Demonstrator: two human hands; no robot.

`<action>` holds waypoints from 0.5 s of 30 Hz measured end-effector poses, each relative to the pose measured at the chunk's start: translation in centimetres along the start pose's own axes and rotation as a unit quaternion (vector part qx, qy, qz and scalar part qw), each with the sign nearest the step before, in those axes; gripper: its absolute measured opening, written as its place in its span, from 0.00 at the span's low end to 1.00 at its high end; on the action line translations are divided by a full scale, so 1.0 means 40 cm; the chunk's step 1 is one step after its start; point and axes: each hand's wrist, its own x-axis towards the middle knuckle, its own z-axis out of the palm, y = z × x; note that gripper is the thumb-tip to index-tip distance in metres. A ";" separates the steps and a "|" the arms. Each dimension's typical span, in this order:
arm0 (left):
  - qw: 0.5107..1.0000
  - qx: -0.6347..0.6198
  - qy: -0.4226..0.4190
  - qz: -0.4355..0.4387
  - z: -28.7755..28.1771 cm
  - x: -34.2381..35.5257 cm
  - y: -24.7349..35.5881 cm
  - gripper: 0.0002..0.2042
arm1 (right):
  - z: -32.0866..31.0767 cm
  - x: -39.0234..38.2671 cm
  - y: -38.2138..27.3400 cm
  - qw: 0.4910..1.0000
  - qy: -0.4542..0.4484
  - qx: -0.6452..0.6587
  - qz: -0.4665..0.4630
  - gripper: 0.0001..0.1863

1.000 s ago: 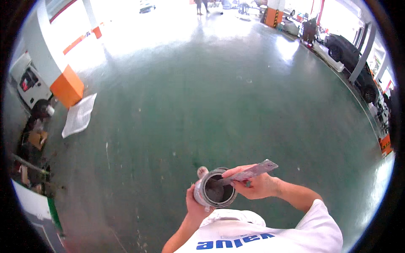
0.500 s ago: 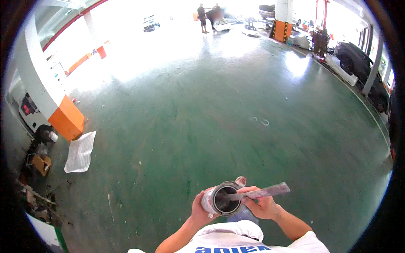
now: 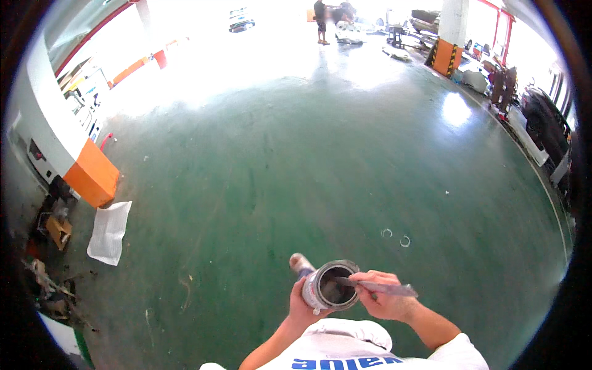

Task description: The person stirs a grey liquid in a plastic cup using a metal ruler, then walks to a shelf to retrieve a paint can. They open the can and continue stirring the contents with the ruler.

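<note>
My left hand [image 3: 300, 307] is wrapped round the side of an open metal can [image 3: 313, 296] with a pale label, held tilted in front of my body. Dark greyish stuff, not clear in kind, shows inside the can. In my right hand [image 3: 387, 297] is a putty knife [image 3: 398, 288], gripped with its handle pointing right. Its blade reaches over the rim into the can, and the tip is hard to make out there. One of my feet [image 3: 298, 261] shows just beyond the can on the left.
A green floor [image 3: 246, 172] stretches ahead. At left are an orange-based pillar [image 3: 92, 172], a white foam sheet [image 3: 110, 233] and a cardboard box [image 3: 60, 232]. A dark car [image 3: 546, 123] stands at right. Far off are a person [image 3: 320, 21] and another pillar [image 3: 445, 58].
The floor marks and foam sheet have come lower in view as I move forward. My visible foot is now left of the can instead of right. The putty knife's handle sits slightly lower.
</note>
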 end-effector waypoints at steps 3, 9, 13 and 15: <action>0.999 -0.035 -0.013 -0.005 0.045 0.263 0.181 0.27 | -0.065 0.213 0.187 0.994 -0.048 0.007 0.094 0.11; 0.999 -0.003 0.022 -0.032 0.231 0.712 0.549 0.29 | -0.162 0.707 0.509 0.991 0.056 0.047 0.115 0.10; 0.999 0.023 0.029 -0.039 0.347 1.050 0.787 0.31 | -0.243 0.991 0.780 0.986 0.020 0.027 0.160 0.12; 0.998 0.052 0.025 -0.032 0.378 1.199 0.876 0.32 | -0.258 1.111 0.900 0.984 0.051 0.060 0.162 0.11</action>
